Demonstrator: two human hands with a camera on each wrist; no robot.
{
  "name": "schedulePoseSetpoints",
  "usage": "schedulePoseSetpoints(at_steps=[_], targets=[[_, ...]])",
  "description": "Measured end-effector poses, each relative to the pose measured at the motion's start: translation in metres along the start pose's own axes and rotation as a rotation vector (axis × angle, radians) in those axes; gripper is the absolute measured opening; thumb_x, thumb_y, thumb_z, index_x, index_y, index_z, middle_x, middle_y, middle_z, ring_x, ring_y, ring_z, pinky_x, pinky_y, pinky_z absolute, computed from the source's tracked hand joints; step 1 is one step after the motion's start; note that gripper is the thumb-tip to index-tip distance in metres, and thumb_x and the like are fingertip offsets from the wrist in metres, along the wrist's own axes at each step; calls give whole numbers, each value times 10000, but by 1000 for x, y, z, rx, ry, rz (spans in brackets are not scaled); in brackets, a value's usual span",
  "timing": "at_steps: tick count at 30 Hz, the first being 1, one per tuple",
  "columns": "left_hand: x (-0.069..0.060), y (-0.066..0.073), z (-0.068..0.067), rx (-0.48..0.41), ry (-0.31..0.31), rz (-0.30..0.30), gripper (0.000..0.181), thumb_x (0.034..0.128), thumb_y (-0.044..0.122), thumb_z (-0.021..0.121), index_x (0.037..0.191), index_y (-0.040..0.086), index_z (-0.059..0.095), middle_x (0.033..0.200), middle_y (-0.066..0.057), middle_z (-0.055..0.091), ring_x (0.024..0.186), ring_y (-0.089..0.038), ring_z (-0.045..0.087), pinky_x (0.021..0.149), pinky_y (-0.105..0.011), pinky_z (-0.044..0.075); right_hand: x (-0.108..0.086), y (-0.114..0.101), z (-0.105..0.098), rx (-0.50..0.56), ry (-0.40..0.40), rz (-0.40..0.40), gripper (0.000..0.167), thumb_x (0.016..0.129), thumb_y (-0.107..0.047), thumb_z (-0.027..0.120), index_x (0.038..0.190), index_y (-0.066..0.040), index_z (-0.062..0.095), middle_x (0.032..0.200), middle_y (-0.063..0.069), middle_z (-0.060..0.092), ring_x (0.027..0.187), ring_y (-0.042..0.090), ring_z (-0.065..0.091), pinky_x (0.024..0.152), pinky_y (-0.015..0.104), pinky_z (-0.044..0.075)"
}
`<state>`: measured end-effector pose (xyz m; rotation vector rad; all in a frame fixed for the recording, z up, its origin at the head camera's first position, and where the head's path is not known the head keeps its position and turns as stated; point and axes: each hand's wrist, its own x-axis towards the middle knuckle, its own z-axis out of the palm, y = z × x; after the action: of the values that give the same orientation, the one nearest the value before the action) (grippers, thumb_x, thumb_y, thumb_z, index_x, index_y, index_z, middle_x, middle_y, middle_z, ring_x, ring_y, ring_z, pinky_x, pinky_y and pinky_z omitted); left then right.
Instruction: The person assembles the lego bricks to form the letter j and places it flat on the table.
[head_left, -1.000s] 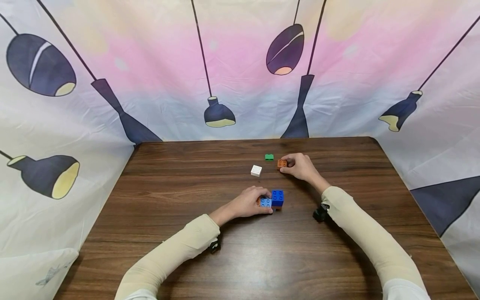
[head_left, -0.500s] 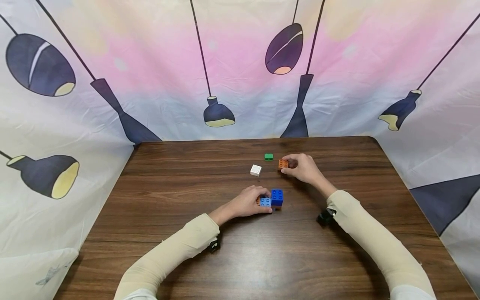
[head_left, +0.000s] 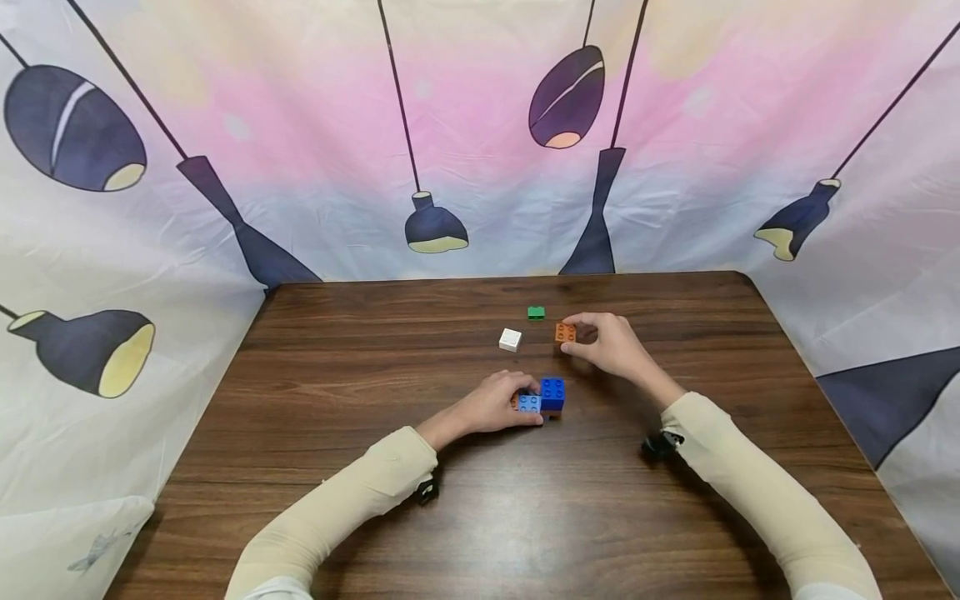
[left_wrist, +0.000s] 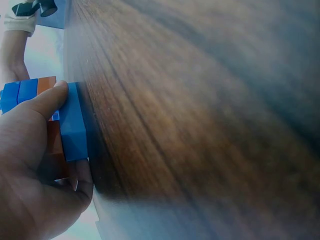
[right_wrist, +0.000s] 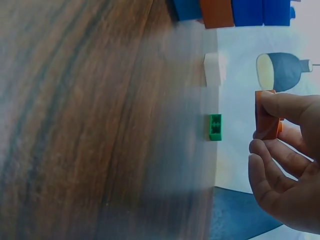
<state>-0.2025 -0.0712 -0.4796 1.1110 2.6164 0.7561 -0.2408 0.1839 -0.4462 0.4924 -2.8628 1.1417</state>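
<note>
I saw the left hand gripping joined bricks, the right hand pinching a separate orange brick at their one o'clock, white brick (eleven) and green brick (twelve) unattached.

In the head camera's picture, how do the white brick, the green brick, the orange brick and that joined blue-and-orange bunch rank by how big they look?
1. Joined blue-and-orange bunch, even partly hidden
2. Orange brick and white brick: too alike to rank
3. Green brick
</note>
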Motion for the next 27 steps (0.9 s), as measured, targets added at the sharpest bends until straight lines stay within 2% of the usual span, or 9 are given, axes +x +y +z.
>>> schedulePoseSetpoints(at_steps=[12,21,27], targets=[[0,0,1,3,0,-6,419,906,381,784,1210,115,677,1190,-30,699,1075,-180,599,942,-376,469,-19,-18,-4,0,16,-65,416,911,-306,793,1285,-142,711,1048,61,745,861,198,711,751,405,583],[1,0,1,7,8,0,427,899,374,791,1204,94,686,1161,-31,705,1045,-163,602,917,-368,471,-35,-33,-5,-4,27,-123,423,904,-282,803,1283,-119,711,1065,45,747,918,198,699,757,393,575],[1,0,2,14,19,9,424,894,383,793,1198,105,689,1144,-18,709,1018,-151,604,894,-348,473,-42,-41,-5,-15,24,-140,417,901,-277,807,1276,-123,714,1030,30,740,838,143,686,723,353,569]])
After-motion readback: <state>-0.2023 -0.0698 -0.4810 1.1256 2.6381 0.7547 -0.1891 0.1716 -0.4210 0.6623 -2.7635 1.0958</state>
